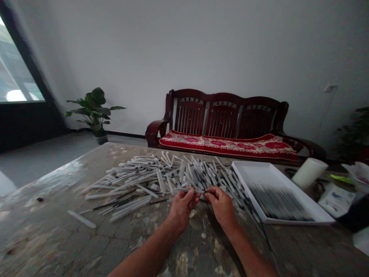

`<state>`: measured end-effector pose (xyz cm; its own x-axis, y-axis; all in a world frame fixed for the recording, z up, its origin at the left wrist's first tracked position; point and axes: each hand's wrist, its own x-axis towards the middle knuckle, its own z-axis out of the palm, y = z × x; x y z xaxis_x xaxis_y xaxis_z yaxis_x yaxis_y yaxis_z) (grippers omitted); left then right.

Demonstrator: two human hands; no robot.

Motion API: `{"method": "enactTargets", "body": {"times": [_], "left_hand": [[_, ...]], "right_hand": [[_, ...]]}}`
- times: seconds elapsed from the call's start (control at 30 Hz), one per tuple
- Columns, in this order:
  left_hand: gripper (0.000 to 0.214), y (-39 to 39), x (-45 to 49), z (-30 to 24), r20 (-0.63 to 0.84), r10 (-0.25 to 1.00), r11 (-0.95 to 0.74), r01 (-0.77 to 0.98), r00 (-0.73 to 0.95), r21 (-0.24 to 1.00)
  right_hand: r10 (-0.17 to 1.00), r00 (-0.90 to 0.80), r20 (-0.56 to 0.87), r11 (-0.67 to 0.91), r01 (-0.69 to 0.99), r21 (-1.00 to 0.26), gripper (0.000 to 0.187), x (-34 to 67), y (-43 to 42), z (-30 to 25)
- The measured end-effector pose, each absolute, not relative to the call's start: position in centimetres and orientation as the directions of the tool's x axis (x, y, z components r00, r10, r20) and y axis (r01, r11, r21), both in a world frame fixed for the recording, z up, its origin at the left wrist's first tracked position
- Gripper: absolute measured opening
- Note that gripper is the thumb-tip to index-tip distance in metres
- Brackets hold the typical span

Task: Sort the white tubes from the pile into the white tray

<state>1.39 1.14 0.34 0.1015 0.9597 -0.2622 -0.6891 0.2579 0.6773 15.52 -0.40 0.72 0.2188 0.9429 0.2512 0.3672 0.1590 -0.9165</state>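
Over the table's near middle, my left hand [182, 207] is closed in a pinch on a translucent white pen barrel [190, 190], which lies roughly level. At the barrel's right end, my right hand [220, 206] is closed with thumb and fingertips on its dark tip; whether that tip is a separate part is too small to tell. Just beyond both hands spreads a loose heap of pale pen barrels [135, 175] and thin dark sticks [122, 201]. To the right, a shallow white box [252, 169] holds a row of pens [278, 202] laid side by side.
The patterned stone-like table [115, 242] carries a lone white tube [81, 219] at left. Beyond the box stand a white roll [309, 173] and a plastic bag [357, 175]. A red-cushioned wooden bench [227, 119] and a potted plant [96, 109] are behind the table.
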Motion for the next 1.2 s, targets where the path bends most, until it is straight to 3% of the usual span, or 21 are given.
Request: {"method": "enactTargets", "body": {"times": [0.2, 0.33, 0.5, 0.7, 0.87, 1.07, 1.2], "left_hand": [[0.028, 0.8, 1.4, 0.1, -0.231, 0.970, 0.223, -0.681, 0.081, 0.697], [0.032, 0.4, 1.6, 0.2, -0.224, 0.970, 0.230, -0.657, 0.094, 0.718], [0.031, 0.3, 1.6, 0.5, -0.244, 0.967, 0.234, -0.653, 0.076, 0.721], [0.030, 0.3, 1.2, 0.6, -0.243, 0.966, 0.245, -0.629, 0.091, 0.738], [0.030, 0.2, 1.4, 0.6, -0.245, 0.964, 0.258, -0.616, 0.108, 0.745], [0.028, 0.1, 1.5, 0.6, -0.261, 0.961, 0.262, -0.624, 0.095, 0.736], [0.027, -0.1, 1.6, 0.6, -0.270, 0.957, 0.278, -0.618, 0.109, 0.736]], "right_hand": [[0.922, 0.132, 0.364, 0.220, 0.594, -0.774, 0.016, 15.2, -1.0, 1.1], [0.889, 0.138, 0.436, 0.235, 0.679, -0.696, 0.030, 14.8, -1.1, 0.8], [0.921, 0.141, 0.364, 0.193, 0.647, -0.738, 0.038, 14.9, -1.0, 0.6], [0.921, 0.058, 0.386, 0.269, 0.622, -0.736, 0.026, 15.3, -1.5, 1.2], [0.946, 0.106, 0.305, 0.170, 0.640, -0.749, 0.041, 15.5, -1.6, 1.4], [0.927, 0.054, 0.371, 0.240, 0.675, -0.697, 0.029, 15.7, -1.5, 1.5], [0.937, 0.098, 0.335, 0.181, 0.682, -0.708, 0.042, 15.7, -1.5, 1.4]]}}
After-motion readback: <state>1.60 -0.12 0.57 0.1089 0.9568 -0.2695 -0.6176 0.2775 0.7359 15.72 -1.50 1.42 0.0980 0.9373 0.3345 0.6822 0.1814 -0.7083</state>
